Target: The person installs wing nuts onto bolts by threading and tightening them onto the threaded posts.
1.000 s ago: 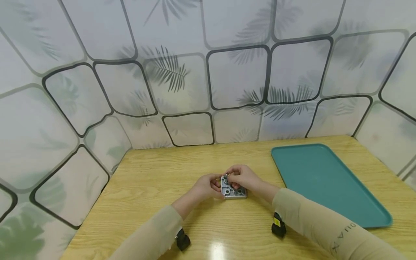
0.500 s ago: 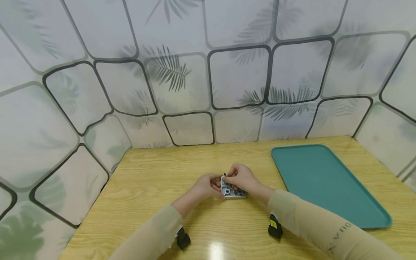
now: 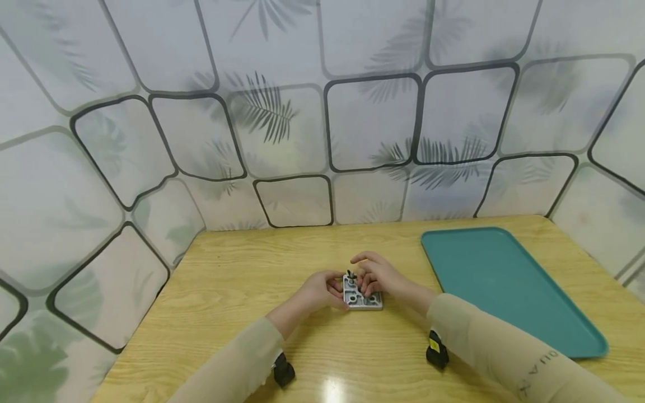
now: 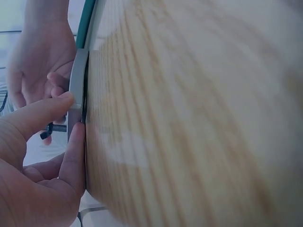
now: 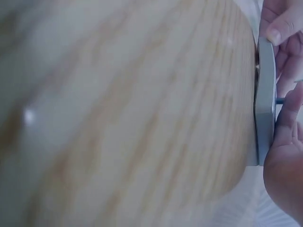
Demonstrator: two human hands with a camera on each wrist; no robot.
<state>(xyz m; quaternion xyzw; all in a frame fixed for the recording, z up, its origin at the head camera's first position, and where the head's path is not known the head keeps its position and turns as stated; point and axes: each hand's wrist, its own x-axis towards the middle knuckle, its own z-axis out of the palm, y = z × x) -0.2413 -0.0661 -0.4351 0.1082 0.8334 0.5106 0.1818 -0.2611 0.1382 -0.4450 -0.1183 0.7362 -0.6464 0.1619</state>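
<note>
A silver-grey metal plate (image 3: 364,306) with round holes and recesses lies flat on the wooden table. My left hand (image 3: 318,290) grips its left side, the thumb at the near corner and fingers along the far side. From the plate's far left corner stands a small dark screw (image 3: 351,274) with a winged-looking top; the left wrist view shows this screw (image 4: 57,128) projecting from the plate (image 4: 78,85). My right hand (image 3: 380,276) hovers over the plate's right part, index finger lifted and the other fingers bent beside the screw, apparently not pinching it.
A teal tray (image 3: 509,285) lies on the right side of the wooden table (image 3: 242,274). Behind the table rises a patterned fabric wall (image 3: 370,123). Black wrist devices (image 3: 284,371) sit under both sleeves.
My right fingers have come off the screw top and spread, the index finger lifting up and away. The left hand and the plate stay in the same place.
</note>
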